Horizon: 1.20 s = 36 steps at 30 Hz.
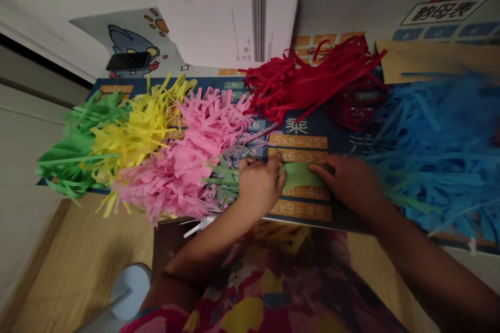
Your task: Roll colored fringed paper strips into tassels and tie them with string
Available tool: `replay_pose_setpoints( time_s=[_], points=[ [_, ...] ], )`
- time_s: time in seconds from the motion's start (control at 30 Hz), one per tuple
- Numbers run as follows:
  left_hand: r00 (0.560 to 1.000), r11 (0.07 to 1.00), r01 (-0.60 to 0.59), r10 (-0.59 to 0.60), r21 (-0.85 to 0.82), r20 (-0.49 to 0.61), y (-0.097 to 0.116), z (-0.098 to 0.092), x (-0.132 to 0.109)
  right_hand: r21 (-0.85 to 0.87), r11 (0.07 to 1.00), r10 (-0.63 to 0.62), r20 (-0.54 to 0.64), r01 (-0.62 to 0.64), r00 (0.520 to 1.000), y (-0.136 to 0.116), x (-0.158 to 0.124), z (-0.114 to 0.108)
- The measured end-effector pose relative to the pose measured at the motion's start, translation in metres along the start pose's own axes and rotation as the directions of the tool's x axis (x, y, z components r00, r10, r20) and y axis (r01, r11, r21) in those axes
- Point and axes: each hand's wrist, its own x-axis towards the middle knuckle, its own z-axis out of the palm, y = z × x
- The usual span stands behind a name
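Both of my hands hold a green fringed tissue-paper strip [300, 174], stretched flat between them over a printed times-table mat. My left hand [260, 179] is closed around its left part, with loose green strands spreading out past the fingers. My right hand [351, 182] pinches the other end between thumb and fingers; more green fringe shows beyond it. Left of my left hand lies pink fringed tissue paper [175, 171]. Close to my right hand spreads a large heap of blue fringed tissue paper [441, 140], partly blurred.
Yellow fringe [133, 135] and green fringe [70, 156] lie at the left, red fringe [312, 83] at the back. A white box with a barcode [219, 21] leans on the wall. A black phone [128, 61] rests back left; a tan sheet [437, 60] lies back right.
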Motion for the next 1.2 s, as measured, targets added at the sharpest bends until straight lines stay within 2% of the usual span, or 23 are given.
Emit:
replay_pose_setpoints(
  time_s=[0.03, 0.1, 0.13, 0.2, 0.23, 0.27, 0.37, 0.43, 0.5, 0.57, 0.6, 0.63, 0.77, 0.87, 1.07, 1.2],
  points=[
    [0.997, 0.999, -0.043, 0.045, 0.028, -0.059, -0.001, -0.001, 0.0, -0.017, 1.0, 0.012, 0.005, -0.012, 1.0, -0.001, 0.0, 0.0],
    [0.961, 0.965, -0.238, 0.25, 0.107, -0.119, -0.003, -0.003, 0.001, -0.033, 0.999, 0.039, 0.017, -0.038, 0.999, -0.002, 0.0, -0.001],
    [0.921, 0.92, -0.364, 0.378, 0.146, -0.092, -0.005, -0.004, 0.002, -0.031, 0.998, 0.055, 0.02, -0.055, 0.998, -0.002, 0.0, 0.0],
    [0.814, 0.798, -0.576, 0.579, 0.179, 0.039, -0.008, -0.007, 0.002, -0.026, 0.996, 0.085, 0.015, -0.085, 0.996, 0.0, 0.002, 0.0],
    [0.774, 0.753, -0.632, 0.626, 0.184, 0.097, -0.009, -0.01, 0.001, -0.031, 0.995, 0.091, 0.009, -0.09, 0.996, 0.002, 0.003, 0.0],
    [0.754, 0.73, -0.656, 0.643, 0.192, 0.133, -0.01, -0.012, 0.0, -0.046, 0.995, 0.089, -0.001, -0.089, 0.996, 0.005, 0.004, -0.002],
    [0.76, 0.726, -0.649, 0.634, 0.226, 0.147, -0.009, -0.02, -0.006, -0.138, 0.989, 0.049, -0.081, -0.06, 0.995, 0.014, 0.004, -0.016],
    [0.774, 0.735, -0.632, 0.617, 0.244, 0.146, -0.005, -0.022, -0.01, -0.192, 0.981, -0.029, -0.218, -0.014, 0.975, 0.016, -0.004, -0.03],
    [0.785, 0.741, -0.617, 0.601, 0.264, 0.148, 0.0, -0.022, -0.012, -0.206, 0.958, -0.256, -0.287, 0.201, 0.923, 0.013, -0.016, -0.038],
    [0.791, 0.739, -0.609, 0.593, 0.288, 0.151, 0.003, -0.02, -0.011, -0.178, 0.863, -0.503, -0.231, 0.472, 0.833, 0.009, -0.028, -0.037],
    [0.795, 0.738, -0.603, 0.589, 0.302, 0.147, 0.004, -0.019, -0.01, -0.155, 0.815, -0.579, -0.189, 0.558, 0.793, 0.008, -0.032, -0.032],
    [0.799, 0.739, -0.596, 0.585, 0.314, 0.139, 0.003, -0.018, -0.009, -0.135, 0.79, -0.613, -0.156, 0.598, 0.775, 0.009, -0.034, -0.027],
    [0.819, 0.766, -0.565, 0.565, 0.308, 0.098, -0.005, -0.016, -0.005, -0.081, 0.816, -0.579, -0.126, 0.573, 0.806, 0.019, -0.025, -0.008],
    [0.837, 0.803, -0.542, 0.543, 0.247, 0.073, -0.014, -0.017, -0.003, 0.007, 0.839, -0.541, -0.098, 0.544, 0.836, 0.028, -0.011, -0.007],
    [0.869, 0.869, -0.495, 0.495, -0.022, -0.021, -0.035, -0.012, 0.007, 0.206, 0.858, -0.472, -0.046, 0.471, 0.88, 0.041, 0.005, -0.01],
    [0.899, 0.884, -0.428, 0.437, -0.187, 0.008, -0.043, -0.013, 0.013, 0.213, 0.89, -0.409, -0.017, 0.403, 0.912, 0.037, 0.002, -0.018]
  ],
)
